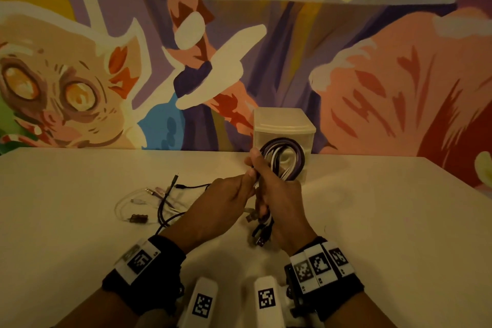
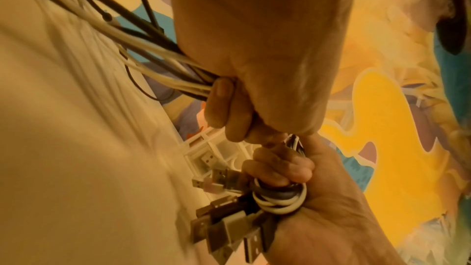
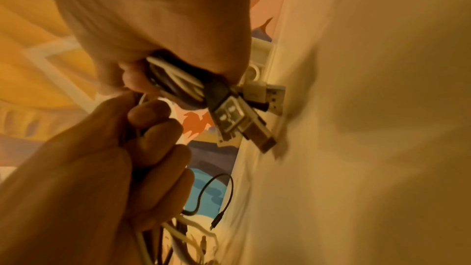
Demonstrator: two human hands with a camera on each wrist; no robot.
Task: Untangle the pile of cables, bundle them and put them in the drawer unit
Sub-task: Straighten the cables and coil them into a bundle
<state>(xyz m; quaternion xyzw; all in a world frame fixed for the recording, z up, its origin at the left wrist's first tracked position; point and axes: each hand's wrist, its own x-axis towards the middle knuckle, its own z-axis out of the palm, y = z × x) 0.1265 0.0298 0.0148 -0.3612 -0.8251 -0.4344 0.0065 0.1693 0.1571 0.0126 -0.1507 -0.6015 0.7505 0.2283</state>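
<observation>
Head view: both hands grip one cable bundle (image 1: 269,181) above the counter (image 1: 386,221), right hand (image 1: 282,205) w/ USB ends, left hand (image 1: 226,202) pinching mid-loop. Loose cables (image 1: 159,202) left on counter; drawer unit (image 1: 283,125) behind, nothing stowed yet, approx. halfway.

table (image 1: 386,221): white, spans 3 to 9 o'clock | mural wall (image 1: 372,74): painted, colourful, 12 o'clock behind table | wristbands (image 1: 319,265): black, white square-coded tags, 6 o'clock
</observation>
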